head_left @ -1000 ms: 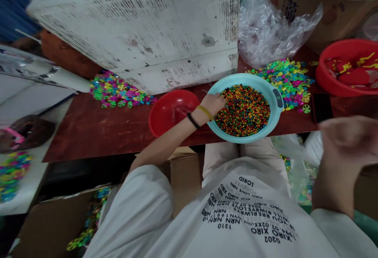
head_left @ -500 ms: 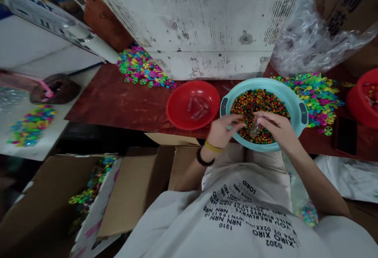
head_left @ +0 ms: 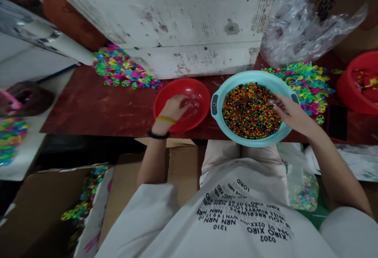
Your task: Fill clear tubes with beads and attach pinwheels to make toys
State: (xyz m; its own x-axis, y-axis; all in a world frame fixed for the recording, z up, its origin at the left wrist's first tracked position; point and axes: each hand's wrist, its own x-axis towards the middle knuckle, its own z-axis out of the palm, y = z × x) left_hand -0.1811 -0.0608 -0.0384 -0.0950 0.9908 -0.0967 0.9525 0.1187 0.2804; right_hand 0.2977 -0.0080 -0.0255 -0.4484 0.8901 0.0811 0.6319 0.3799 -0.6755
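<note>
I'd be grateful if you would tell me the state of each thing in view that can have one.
left hand: inside the red bowl, fingers hidden from view
right hand: over the teal basin's rim, apparently pinching a small clear piece
teal basin: full of multicoloured beads
plastic wheels: loose heap on the table
clear plastic bag: crumpled

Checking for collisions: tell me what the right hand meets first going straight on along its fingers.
The right hand would probably meet the small multicoloured beads heaped in the round teal plastic basin; depth is unclear, and it may touch them.
</note>
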